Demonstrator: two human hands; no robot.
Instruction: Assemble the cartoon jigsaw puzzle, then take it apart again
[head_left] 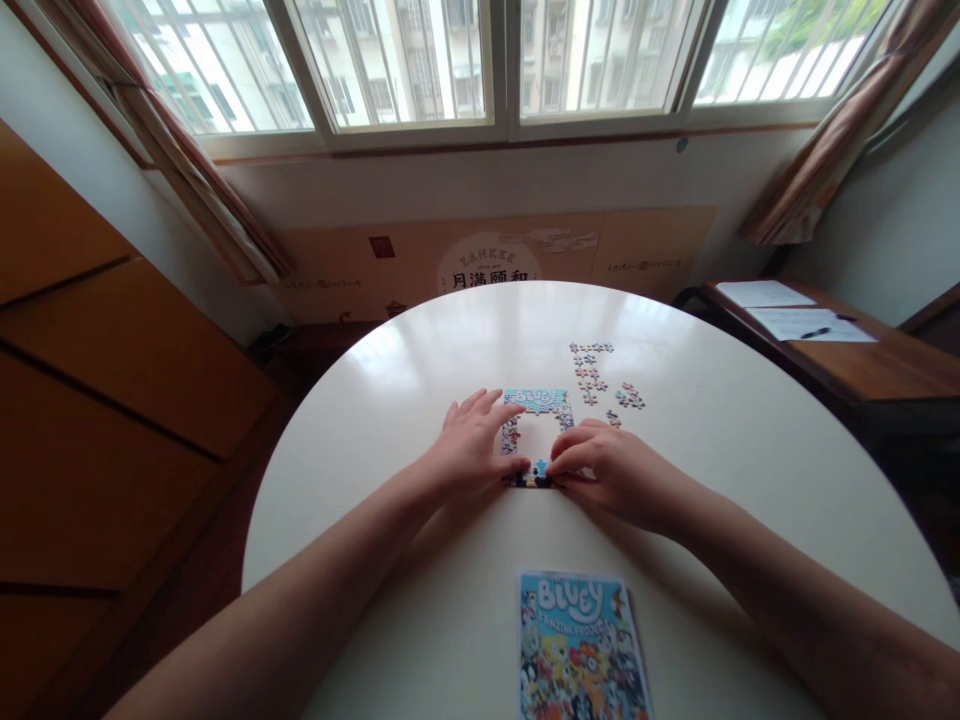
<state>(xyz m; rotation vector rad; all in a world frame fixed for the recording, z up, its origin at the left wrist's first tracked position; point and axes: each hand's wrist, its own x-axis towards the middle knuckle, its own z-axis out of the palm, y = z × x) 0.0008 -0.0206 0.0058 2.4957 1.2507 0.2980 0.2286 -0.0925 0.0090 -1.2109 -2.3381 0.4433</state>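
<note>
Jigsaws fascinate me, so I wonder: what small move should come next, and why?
Probably the right hand should press the blue piece snug at the bottom edge of the puzzle frame: its fingertips are close beside it, and the left hand is at the frame's left side, placed to steady it.

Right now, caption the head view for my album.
Left hand and right hand at an open-centred puzzle, with more pieces and a Bluey picture nearby.
</note>
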